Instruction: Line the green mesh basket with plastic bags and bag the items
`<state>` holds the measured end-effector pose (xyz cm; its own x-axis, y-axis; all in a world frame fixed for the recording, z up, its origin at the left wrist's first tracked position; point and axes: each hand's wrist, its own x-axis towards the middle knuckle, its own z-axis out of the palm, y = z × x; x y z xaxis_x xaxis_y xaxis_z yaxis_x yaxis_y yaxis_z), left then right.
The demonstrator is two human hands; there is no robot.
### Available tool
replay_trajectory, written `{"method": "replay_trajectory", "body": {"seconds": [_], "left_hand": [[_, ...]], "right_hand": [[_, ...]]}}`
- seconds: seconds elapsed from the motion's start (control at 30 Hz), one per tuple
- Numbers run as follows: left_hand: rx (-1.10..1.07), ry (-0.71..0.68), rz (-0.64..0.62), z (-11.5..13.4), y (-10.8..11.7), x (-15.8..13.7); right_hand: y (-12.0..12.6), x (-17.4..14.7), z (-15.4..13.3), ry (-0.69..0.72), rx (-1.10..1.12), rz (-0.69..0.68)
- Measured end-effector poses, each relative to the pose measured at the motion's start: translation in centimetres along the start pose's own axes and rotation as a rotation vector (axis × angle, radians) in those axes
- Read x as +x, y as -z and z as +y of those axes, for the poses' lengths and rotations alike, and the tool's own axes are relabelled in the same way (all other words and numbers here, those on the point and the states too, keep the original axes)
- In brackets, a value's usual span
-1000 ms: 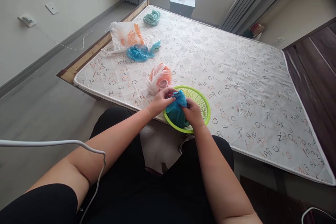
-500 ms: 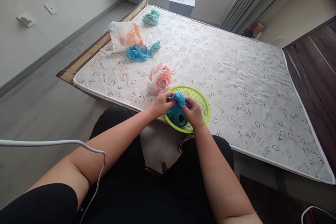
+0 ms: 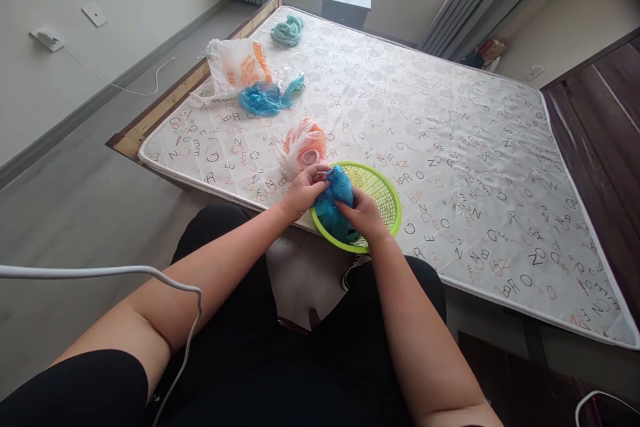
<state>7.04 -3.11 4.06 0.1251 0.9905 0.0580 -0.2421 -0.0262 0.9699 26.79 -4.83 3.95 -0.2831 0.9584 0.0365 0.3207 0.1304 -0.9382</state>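
Observation:
A blue plastic bag (image 3: 340,197), bunched and see-through with something dark inside, is held over a lime-green basket (image 3: 395,220). My left hand (image 3: 306,192) pinches the bag's upper left edge between thumb and fingers. From the right, my right hand (image 3: 365,212) grips the bag's side, its thumb lying across the front. What fills the bag cannot be made out. The basket has a slotted wall and rests at the mattress's near edge. Just beyond my left hand lies a crumpled white-and-orange plastic bag (image 3: 304,143).
On the letter-patterned mattress (image 3: 450,167) lie another blue plastic bag (image 3: 263,99), a white bag with orange print (image 3: 235,67) and a rolled teal cloth (image 3: 288,31). A wooden bed rail (image 3: 145,125) runs along the left. A white cable (image 3: 125,271) crosses over my left arm.
The blue bag has tilted and spread between my hands, showing more of its side. My right hand has shifted slightly down along it, while my left hand moved up a little.

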Motion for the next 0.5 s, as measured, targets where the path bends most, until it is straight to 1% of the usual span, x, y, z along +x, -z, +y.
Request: {"method": "replay_trajectory", "body": {"seconds": [0.07,0.17,0.23,0.33,0.43,0.5], "left_hand": [[0.004,-0.041,-0.023,0.0,-0.1,0.0],[0.050,-0.084,-0.046,0.3,-0.4,-0.4],[0.122,-0.111,-0.045,0.7,-0.5,-0.8],[0.294,-0.177,-0.038,1.0,-0.7,-1.4],[0.426,-0.250,-0.098,0.7,-0.6,-1.5],[0.489,-0.303,-0.163,0.1,-0.5,-1.4]], "right_hand": [[0.1,0.1,0.0,0.004,-0.037,0.042],[0.3,0.2,0.1,0.015,-0.015,0.147],[0.4,0.2,0.1,0.026,0.029,0.219],[0.6,0.3,0.2,0.035,0.126,0.306],[0.6,0.4,0.2,0.037,0.225,0.346],[0.6,0.4,0.2,0.047,0.296,0.331]]}}
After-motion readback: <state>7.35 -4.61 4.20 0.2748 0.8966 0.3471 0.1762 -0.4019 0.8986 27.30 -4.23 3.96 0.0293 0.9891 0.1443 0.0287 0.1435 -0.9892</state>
